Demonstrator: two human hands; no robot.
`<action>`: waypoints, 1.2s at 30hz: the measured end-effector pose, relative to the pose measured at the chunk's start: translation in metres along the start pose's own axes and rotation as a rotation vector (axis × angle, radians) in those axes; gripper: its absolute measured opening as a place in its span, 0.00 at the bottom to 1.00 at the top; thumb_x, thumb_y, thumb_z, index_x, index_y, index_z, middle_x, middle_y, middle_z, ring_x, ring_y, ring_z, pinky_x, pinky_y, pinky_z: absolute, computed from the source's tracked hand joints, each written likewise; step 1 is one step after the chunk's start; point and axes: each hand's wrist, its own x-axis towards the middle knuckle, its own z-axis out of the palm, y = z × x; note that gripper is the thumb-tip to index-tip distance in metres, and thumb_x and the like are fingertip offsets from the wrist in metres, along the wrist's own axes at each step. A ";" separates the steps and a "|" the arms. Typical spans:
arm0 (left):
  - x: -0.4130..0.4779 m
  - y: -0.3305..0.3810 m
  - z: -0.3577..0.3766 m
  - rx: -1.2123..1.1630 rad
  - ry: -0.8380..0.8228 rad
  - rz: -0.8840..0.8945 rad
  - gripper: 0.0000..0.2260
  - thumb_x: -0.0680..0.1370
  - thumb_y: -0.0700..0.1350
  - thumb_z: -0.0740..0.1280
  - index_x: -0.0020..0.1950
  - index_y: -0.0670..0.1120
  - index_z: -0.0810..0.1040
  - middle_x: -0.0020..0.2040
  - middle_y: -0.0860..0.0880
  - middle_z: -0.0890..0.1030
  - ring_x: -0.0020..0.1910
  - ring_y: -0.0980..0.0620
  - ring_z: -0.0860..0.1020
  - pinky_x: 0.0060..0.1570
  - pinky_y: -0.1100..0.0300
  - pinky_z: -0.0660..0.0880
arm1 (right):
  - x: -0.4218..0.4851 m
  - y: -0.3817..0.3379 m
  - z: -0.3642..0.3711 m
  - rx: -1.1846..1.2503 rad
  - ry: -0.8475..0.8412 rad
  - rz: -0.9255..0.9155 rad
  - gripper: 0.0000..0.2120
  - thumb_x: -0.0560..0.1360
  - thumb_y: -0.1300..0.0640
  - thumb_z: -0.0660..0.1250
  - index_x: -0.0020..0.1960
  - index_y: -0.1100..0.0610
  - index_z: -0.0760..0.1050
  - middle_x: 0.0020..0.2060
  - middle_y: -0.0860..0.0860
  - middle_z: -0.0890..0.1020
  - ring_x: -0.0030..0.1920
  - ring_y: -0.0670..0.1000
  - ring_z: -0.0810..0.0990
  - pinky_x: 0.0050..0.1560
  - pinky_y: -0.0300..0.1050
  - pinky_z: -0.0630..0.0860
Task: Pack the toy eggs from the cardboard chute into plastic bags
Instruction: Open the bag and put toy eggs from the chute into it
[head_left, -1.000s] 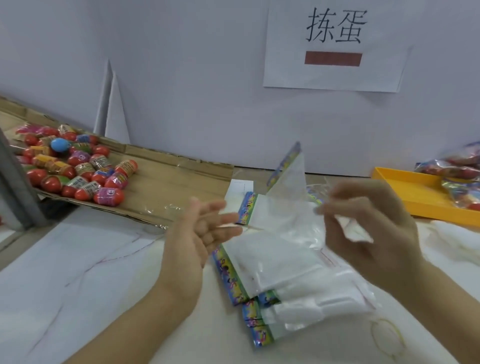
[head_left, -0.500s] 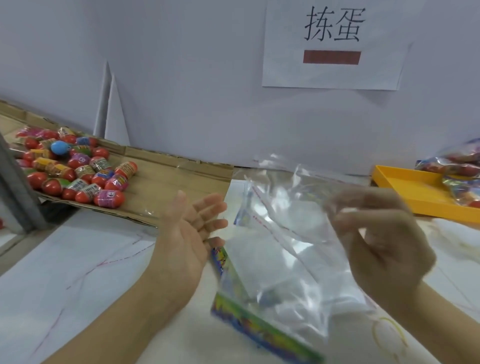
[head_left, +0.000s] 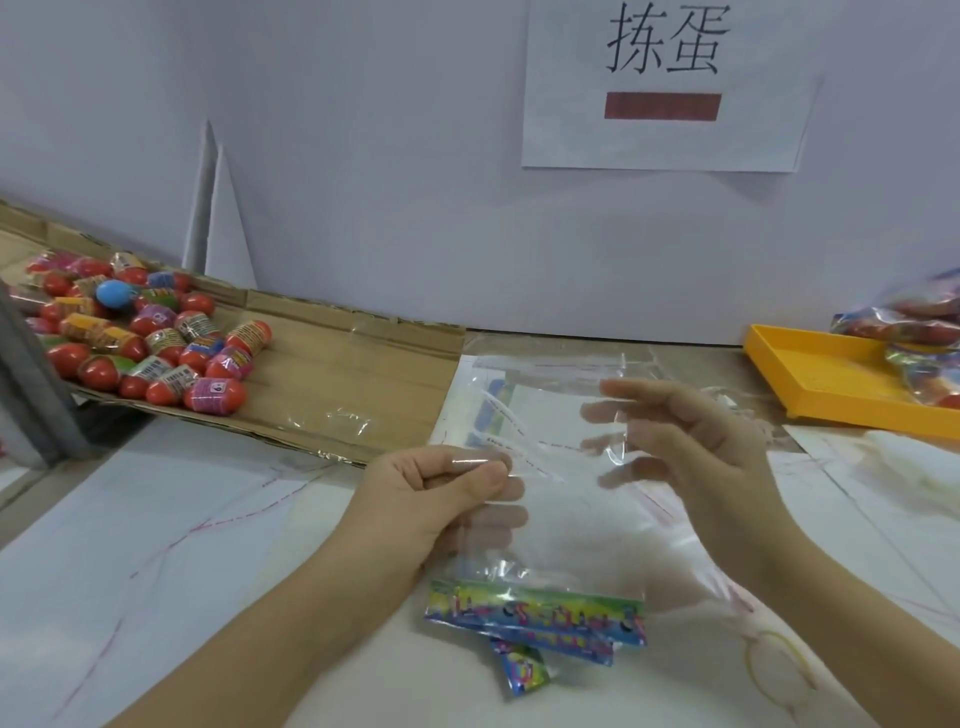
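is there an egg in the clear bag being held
No, the clear bag is empty; the loose toy eggs lie on the cardboard chute.

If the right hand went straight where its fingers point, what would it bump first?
The right hand points left: likely the clear plastic bag film over its fingers, then the left hand pinching it. Depth unclear.
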 end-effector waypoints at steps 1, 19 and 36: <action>0.000 0.000 0.000 0.016 0.035 0.021 0.09 0.60 0.44 0.76 0.38 0.44 0.86 0.39 0.41 0.86 0.35 0.47 0.85 0.29 0.61 0.79 | 0.000 -0.003 0.001 0.061 0.014 0.060 0.14 0.74 0.61 0.65 0.57 0.49 0.78 0.49 0.50 0.84 0.46 0.55 0.84 0.39 0.47 0.82; -0.004 0.004 0.008 0.054 0.292 0.167 0.12 0.58 0.48 0.77 0.36 0.45 0.82 0.32 0.42 0.83 0.26 0.48 0.82 0.21 0.61 0.74 | 0.013 0.014 -0.023 -0.460 0.198 0.239 0.23 0.70 0.63 0.74 0.60 0.45 0.74 0.37 0.50 0.82 0.29 0.47 0.77 0.31 0.37 0.73; 0.014 0.049 -0.058 -0.474 0.496 0.198 0.11 0.74 0.38 0.68 0.32 0.47 0.79 0.25 0.51 0.77 0.20 0.55 0.73 0.20 0.66 0.71 | 0.035 -0.014 -0.030 -0.953 -0.137 0.019 0.30 0.71 0.64 0.72 0.46 0.24 0.75 0.47 0.24 0.77 0.46 0.37 0.78 0.47 0.38 0.74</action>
